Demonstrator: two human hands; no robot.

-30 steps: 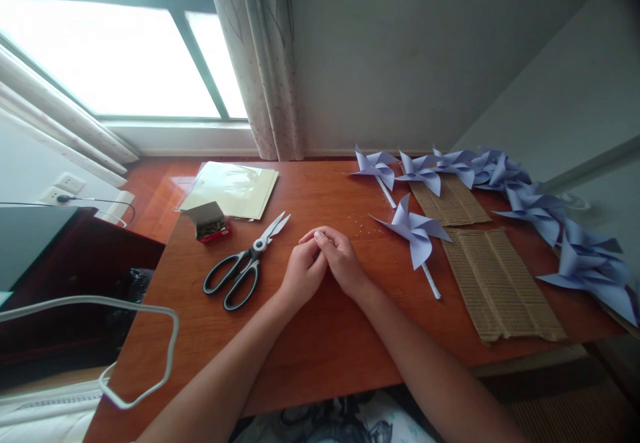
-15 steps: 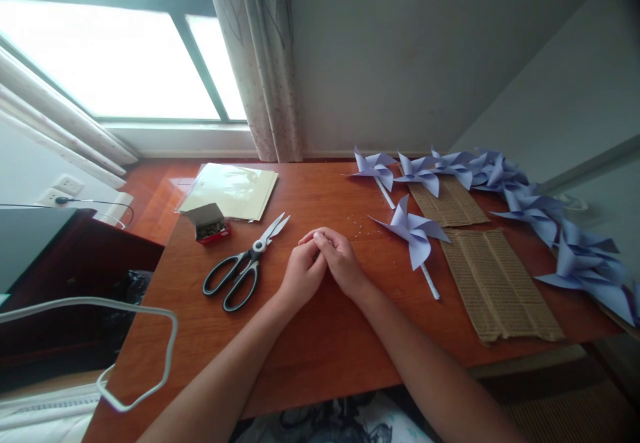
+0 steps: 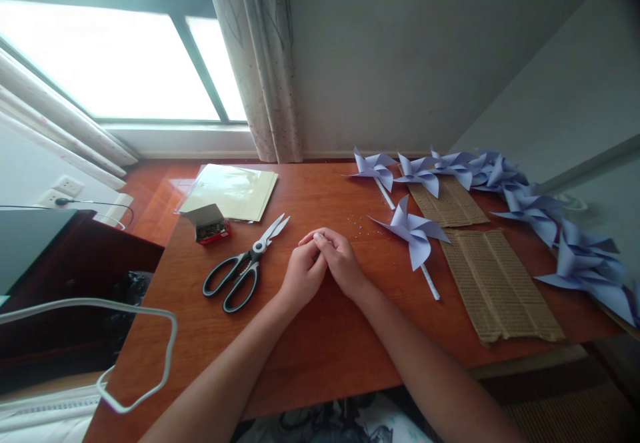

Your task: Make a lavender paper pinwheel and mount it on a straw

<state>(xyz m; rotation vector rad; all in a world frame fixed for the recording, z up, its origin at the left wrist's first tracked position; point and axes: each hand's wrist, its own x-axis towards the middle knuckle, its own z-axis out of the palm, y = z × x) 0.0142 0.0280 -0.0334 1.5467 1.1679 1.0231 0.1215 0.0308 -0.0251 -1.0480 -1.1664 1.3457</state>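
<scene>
My glossy reddish wooden desk (image 3: 310,356) carries ribbed cardboard strips (image 3: 497,283) on the right. A lilac folded-paper pinwheel (image 3: 414,233) lies just right of my hands. Black-handled steel scissors (image 3: 240,266) lie left. My left hand (image 3: 303,275) and right hand (image 3: 341,261) rest clasped together, fingers curled, holding nothing.

- A room in a home, used for paper craft.
- A window (image 3: 100,49) with a patterned curtain (image 3: 260,63) stands behind a wooden counter (image 3: 310,356).
- A wall socket (image 3: 60,189) sits low on the left.
- Scissors (image 3: 243,266), a small box (image 3: 210,223), card sheets (image 3: 233,189), cardboard (image 3: 500,283) and lilac pinwheels (image 3: 415,229) lie on the counter.
</scene>
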